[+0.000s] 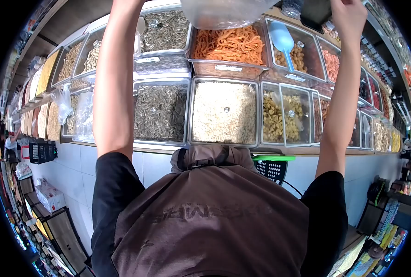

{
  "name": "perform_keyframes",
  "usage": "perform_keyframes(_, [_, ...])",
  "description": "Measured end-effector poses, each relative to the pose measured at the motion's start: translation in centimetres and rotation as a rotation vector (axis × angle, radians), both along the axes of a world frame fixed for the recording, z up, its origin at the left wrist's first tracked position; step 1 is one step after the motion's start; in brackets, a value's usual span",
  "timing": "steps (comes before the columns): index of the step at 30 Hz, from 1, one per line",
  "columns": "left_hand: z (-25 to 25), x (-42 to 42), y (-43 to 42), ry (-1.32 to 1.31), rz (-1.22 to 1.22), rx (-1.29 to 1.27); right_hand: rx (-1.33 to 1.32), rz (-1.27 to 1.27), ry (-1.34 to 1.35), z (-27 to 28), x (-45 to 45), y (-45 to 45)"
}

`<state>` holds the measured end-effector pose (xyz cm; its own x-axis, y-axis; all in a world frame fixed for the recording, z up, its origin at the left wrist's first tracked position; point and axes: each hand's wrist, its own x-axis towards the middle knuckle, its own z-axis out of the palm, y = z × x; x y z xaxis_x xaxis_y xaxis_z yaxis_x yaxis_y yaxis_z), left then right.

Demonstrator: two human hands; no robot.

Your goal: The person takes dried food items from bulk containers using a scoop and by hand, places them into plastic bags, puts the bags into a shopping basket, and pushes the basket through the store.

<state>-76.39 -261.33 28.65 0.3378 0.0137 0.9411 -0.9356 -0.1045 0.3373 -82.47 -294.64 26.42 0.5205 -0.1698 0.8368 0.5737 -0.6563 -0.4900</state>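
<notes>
My left forearm reaches up over the bins to the top edge, and my left hand is past the edge of the frame. Near the top right, my right hand (351, 14) is partly cut off, its fingers closed together; what they hold cannot be made out. A dark flat object (316, 15) is just left of it. Between my arms, a clear plastic bag (226, 14) hangs over a bin of orange strips (228, 44). A blue scoop (281, 39) lies on a bin right of the strips. Sunflower seeds (164, 30) fill the bin left of them.
A lidded bin of pale flakes (225, 111) stands in the front row, between striped seeds (160, 111) and yellowish pieces (284, 117). Plastic bags (83, 115) hang at the left. Below the counter are a green-handled black basket (272, 170) and, far left, another basket (41, 152).
</notes>
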Motion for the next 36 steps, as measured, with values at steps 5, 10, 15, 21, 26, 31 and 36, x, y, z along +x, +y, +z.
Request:
perform_keyframes(5, [-3.8, -10.1, 1.2, -0.300, 0.092, 0.336, 0.232, 0.077, 0.142, -8.9, -0.3, 0.5])
perform_keyframes(10, [-13.6, -15.6, 2.4, 0.028, -0.033, 0.811, 0.134, 0.195, 0.433, -18.9, -1.2, 7.0])
perform_keyframes(15, [-22.6, -18.7, 5.2, 0.521, -0.040, 1.039, -0.189, 0.223, 0.815, -24.3, -3.9, 10.2])
perform_keyframes(21, [-31.8, -20.5, 8.0, 0.910, 0.042, 1.043, -0.158, 0.457, 0.900, -28.2, -5.9, 11.8])
perform_keyframes(26, [-35.4, -21.0, 11.0, 1.030, 0.121, 1.188, -0.136, 0.071, 0.942, -29.4, -6.3, 7.7])
perform_keyframes(31, [-33.3, -20.4, 13.9, 1.278, 0.063, 1.477, -0.180, -0.508, 0.757, -37.3, -10.4, -5.3])
perform_keyframes(36, [-29.9, -19.7, 12.4, 1.241, 0.081, 1.282, -0.402, -1.218, 1.080, -40.8, -16.4, -9.9])
